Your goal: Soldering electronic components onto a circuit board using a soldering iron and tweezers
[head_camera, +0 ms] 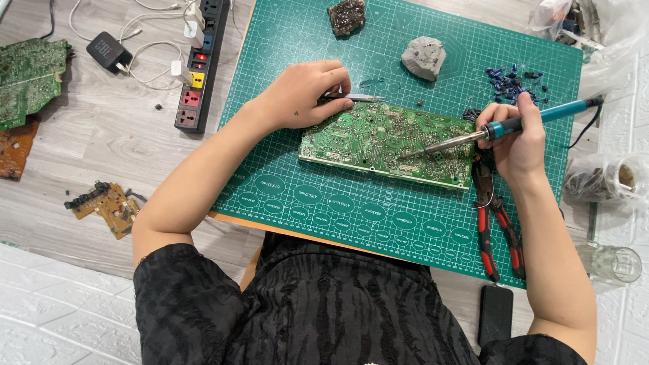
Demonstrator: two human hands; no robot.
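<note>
Nearest the person, below the green cutting mat point(324, 203), a dark phone point(495, 314) lies on the wooden table off the mat's near right corner, and red-handled pliers point(499, 230) rest on the mat's right part, partly under the right wrist.

At the mat's middle lies the green circuit board point(385, 143), flat, with its solder side up. The right hand point(517, 138) is closed in a pen grip around the teal handle of a soldering iron point(466, 140), over the board's right end; the metal tip slants down and left and appears to touch the board near its centre. The left hand point(304, 94) rests on the board's upper left corner, fingers curled shut around thin metal tweezers point(355, 98) that point right along the board's far edge.

To do this well, the judgement is that the left hand should keep pressing the board flat so it cannot slide, the tip should sit only on the one joint being heated, and the tweezers should be ready close to that spot. The cord trailing off the mat's right edge should stay slack.

Farther on the mat, a grey lump point(424, 57) and a dark brown lump point(347, 16) sit near its far edge, with small blue parts point(510, 79) scattered to their right. Left of the mat lies a power strip point(201, 64), with more circuit boards beyond it.
</note>
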